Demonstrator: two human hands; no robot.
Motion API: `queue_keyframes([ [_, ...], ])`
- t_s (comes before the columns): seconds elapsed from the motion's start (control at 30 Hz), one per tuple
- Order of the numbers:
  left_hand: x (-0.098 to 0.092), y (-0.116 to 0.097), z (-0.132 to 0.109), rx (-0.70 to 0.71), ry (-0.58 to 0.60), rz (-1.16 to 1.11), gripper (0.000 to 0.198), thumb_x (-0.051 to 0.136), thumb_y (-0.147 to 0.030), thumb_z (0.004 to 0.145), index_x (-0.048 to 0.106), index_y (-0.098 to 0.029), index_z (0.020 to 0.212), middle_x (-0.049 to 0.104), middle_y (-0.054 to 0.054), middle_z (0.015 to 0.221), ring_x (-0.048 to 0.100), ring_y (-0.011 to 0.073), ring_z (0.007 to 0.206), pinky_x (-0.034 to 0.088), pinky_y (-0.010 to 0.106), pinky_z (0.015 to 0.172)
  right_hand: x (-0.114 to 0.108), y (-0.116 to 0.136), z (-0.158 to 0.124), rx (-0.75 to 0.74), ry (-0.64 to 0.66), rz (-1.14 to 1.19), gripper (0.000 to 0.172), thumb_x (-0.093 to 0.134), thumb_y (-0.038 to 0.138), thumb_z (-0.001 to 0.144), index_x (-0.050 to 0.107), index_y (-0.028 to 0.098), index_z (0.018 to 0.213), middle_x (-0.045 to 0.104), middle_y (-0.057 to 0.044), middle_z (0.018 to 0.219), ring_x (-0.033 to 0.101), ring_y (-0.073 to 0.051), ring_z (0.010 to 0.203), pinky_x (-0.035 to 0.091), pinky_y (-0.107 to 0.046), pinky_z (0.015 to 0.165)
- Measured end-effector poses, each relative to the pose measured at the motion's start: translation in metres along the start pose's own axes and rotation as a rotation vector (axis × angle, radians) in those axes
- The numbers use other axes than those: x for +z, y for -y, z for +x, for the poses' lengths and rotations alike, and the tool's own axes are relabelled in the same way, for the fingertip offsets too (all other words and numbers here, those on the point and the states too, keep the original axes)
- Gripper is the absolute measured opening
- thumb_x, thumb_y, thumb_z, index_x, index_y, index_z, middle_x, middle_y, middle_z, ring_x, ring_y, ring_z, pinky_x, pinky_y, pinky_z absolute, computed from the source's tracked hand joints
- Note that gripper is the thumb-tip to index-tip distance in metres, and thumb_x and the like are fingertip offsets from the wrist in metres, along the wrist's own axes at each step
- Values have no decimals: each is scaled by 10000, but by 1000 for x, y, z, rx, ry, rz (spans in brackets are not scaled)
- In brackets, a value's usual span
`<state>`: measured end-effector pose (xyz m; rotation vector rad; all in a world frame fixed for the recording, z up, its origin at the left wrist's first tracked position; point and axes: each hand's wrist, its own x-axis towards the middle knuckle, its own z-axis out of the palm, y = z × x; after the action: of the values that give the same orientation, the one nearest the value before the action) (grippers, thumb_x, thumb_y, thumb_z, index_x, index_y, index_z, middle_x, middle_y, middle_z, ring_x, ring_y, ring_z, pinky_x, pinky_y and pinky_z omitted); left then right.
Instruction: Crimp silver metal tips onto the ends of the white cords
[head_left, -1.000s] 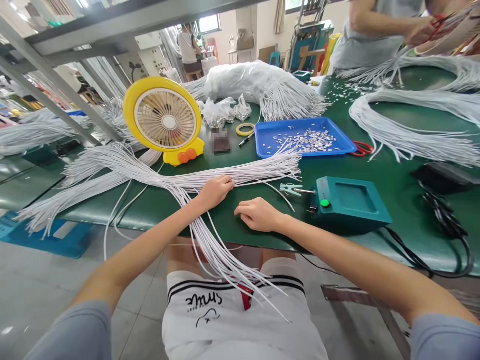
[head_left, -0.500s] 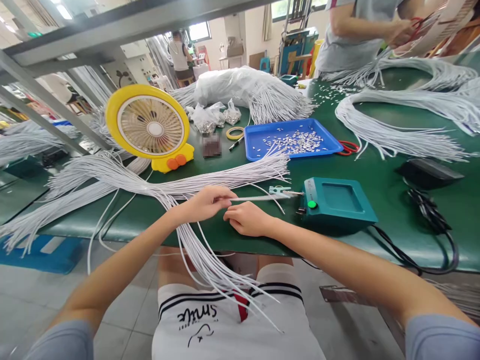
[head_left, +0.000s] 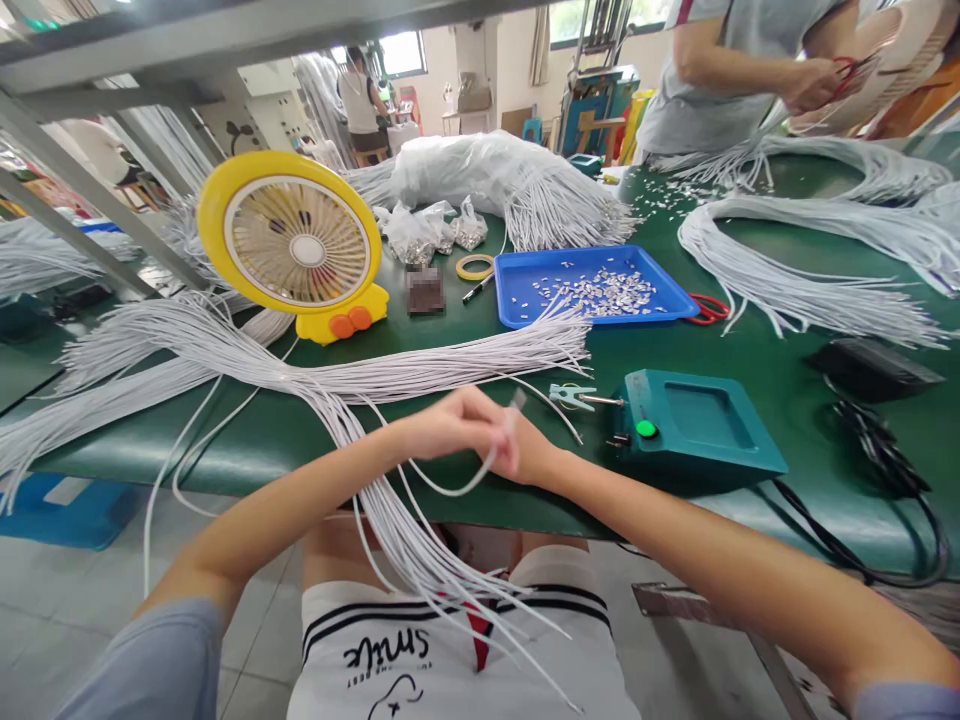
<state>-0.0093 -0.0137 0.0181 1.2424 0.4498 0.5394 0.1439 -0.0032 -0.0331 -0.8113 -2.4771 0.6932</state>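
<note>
Pinching a cord (head_left: 456, 493) near its end
Left hand (head_left: 466, 418), fingers clamped on it; right hand (head_left: 534, 455) beside, fingers too hidden to tell.

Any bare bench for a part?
Likeliest patch: green tabletop between red scissors, teal box and black block. Narrow strip between blue tray and teal box. Crowded: left, white wires beside yellow fan; front, left hand and right hand.

A cable workshop: bundles of long, thin white cables (head_left: 450, 362) cross the glossy green tabletop (head_left: 757, 350); a shallow blue plastic tray (head_left: 523, 282) holds small, loose silvery pieces (head_left: 619, 294); a boxy teal device (head_left: 701, 425) sits by the near edge; a grey-shirted co-worker (head_left: 697, 115) is at the far edge, toward the right.
</note>
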Motion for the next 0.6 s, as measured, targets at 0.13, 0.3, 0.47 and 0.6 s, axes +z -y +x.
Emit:
queue_keyframes([
  [0.13, -35, 2, 5, 220, -405, -284, 290, 866, -315, 637, 725, -145, 824, 642, -7, 643, 598, 85, 509, 519, 205, 534, 2, -1, -1, 197, -277, 55, 238, 357, 118, 895, 588, 145, 946, 654, -64, 778, 573, -155, 664, 422, -287, 675],
  [0.3, -36, 9, 6, 133, -357, -269, 275, 839, -271, 674, 708, -116, 860, 678, 19, 743, 654, 118, 541, 560, 241, 544, -2, 0, 0, 258, -604, 469, 190, 417, 272, 950, 581, 187, 996, 596, -7, 780, 498, -105, 609, 424, -242, 594],
  [0.47, -35, 14, 7, 140, -368, -232, 233, 806, -306, 742, 728, -116, 852, 674, 13, 724, 668, 116, 547, 555, 217, 539, -9, -1, 4, 308, -577, 735, 218, 524, 354, 909, 613, 192, 1026, 565, 17, 762, 455, -76, 557, 403, -217, 515],
  [0.6, -34, 15, 8, 102, -362, -141, 264, 847, -304, 687, 718, -89, 770, 663, 19, 623, 656, 124, 513, 543, 209, 511, -13, 0, 3, 321, -526, 887, 238, 572, 382, 877, 637, 191, 1003, 592, 10, 782, 492, -78, 576, 422, -218, 508],
])
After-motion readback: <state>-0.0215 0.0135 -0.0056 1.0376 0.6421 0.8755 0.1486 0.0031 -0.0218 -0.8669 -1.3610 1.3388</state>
